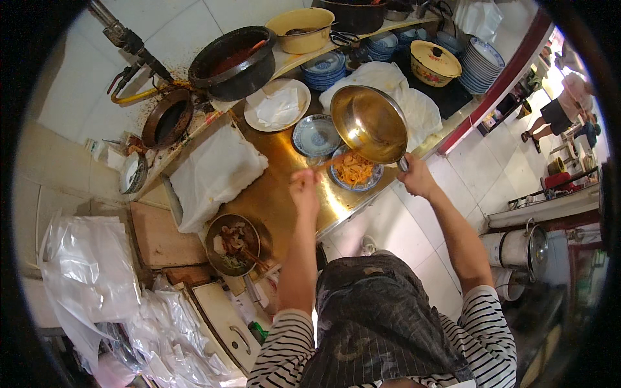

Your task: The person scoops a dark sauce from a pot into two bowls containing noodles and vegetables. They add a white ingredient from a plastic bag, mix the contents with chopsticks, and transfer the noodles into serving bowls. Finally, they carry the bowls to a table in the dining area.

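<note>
My right hand (417,178) is closed round the handle of a shiny metal pan (370,123), which is tilted up on edge above the counter. Just below its rim, a blue-patterned plate (357,189) holds a heap of orange shredded food (353,169). My left hand (304,186) is closed, slightly blurred, left of that plate. From it thin brown chopsticks (331,161) reach toward the food and the pan. Beside them lies another blue-patterned plate (315,137) with no food on it.
Left on the metal counter (275,171) sits a white-cloth-covered block (223,171); nearer is a pan of mixed food (233,242). A dark pot (233,63), yellow basin (301,31) and lidded floral pot (435,63) stand behind. Plates are stacked (482,64) at right. Another person (569,107) is far right.
</note>
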A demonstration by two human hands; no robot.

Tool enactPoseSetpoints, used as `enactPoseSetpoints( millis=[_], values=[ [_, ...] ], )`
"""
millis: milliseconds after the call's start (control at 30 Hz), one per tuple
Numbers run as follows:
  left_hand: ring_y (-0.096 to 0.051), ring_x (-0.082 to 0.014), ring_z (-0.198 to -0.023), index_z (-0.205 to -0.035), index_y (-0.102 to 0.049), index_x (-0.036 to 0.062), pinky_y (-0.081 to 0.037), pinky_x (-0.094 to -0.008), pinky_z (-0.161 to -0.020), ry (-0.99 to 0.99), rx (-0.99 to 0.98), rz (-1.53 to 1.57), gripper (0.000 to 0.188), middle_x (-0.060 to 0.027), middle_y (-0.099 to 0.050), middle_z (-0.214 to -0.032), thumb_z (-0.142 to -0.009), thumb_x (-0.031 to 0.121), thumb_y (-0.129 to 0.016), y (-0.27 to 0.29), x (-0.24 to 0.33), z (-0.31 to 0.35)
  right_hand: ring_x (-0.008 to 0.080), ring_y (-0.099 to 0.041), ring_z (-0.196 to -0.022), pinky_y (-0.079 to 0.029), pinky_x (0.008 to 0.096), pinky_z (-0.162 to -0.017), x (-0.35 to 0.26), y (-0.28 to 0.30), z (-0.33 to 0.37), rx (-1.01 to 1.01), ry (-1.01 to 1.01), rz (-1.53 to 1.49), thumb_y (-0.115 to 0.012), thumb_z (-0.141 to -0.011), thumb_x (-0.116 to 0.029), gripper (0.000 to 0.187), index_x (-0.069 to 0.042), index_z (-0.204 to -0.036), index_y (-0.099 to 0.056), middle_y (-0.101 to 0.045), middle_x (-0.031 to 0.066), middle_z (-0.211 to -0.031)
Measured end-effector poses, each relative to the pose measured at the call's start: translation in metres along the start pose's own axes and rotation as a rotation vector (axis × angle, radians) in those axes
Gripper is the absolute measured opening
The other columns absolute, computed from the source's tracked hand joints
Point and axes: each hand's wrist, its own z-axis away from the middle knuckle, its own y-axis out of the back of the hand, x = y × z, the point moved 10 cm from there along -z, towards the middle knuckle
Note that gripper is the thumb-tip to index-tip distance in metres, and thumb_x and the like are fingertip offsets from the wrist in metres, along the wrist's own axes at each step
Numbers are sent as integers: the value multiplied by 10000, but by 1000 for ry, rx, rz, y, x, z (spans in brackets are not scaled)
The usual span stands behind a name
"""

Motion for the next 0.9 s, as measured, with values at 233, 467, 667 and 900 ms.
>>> enactPoseSetpoints(
  millis=[233, 467, 667, 900],
  values=[
    [-592, -216, -856, -874, -582, 29, -473, -287, -702, -690, -442, -466, 110, -104, -608, -910, -780, -22, -605, -154, 94, 123, 438, -581, -763, -474, 453, -677, -2, -25, 2, 210, 157, 120, -562, -775, -137, 305, 29, -1023, -498, -588, 293, -796],
    [-549, -194, -682, -1004, -544, 0, -455, -265, -700, -313, -600, -630, 193, -109, -550, -847, -812, -11, -564, -121, 15, 139, 449, -572, -785, -456, 488, -680, -8, -35, 15, 195, 84, 307, -566, -816, -197, 275, 31, -952, -492, -577, 310, -795],
    [-376, -114, -436, -1012, -483, -10, -365, -238, -510, -48, -725, -442, 132, -19, -397, -546, -884, 14, -463, -125, 15, 136, 462, -569, -752, -459, 512, -665, -10, -29, 33, 245, 88, 392, -596, -698, -116, 355, 0, -1000, -450, -585, 288, -758],
    [-455, -173, -526, -986, -467, -8, -411, -306, -570, -746, -638, -714, 110, -48, -448, -605, -906, 63, -445, -129, 57, 151, 450, -579, -745, -466, 513, -666, -19, -28, 66, 287, -62, 494, -584, -693, -104, 359, -14, -1014, -452, -603, 266, -783]
  ],
)
